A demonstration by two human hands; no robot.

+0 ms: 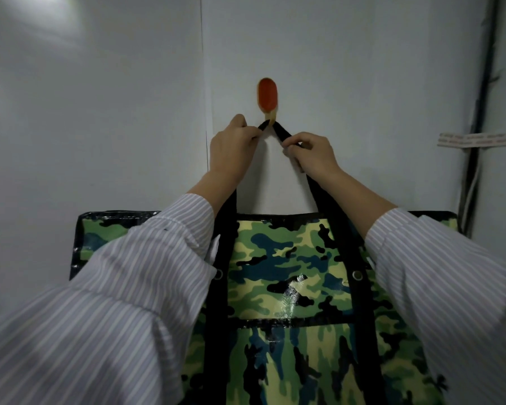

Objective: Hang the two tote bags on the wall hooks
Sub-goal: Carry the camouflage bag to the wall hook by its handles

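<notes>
Pinching black strap (278, 130) over orange hook (268, 96), both hands' fingers (253, 133) flank it against bare wall (362, 83).

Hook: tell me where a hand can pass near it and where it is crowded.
Free: bare wall above the orange hook, and to its left up to the wall seam. Crowded: just below it, where the left hand and right hand pinch the black strap of the camouflage bag.
</notes>
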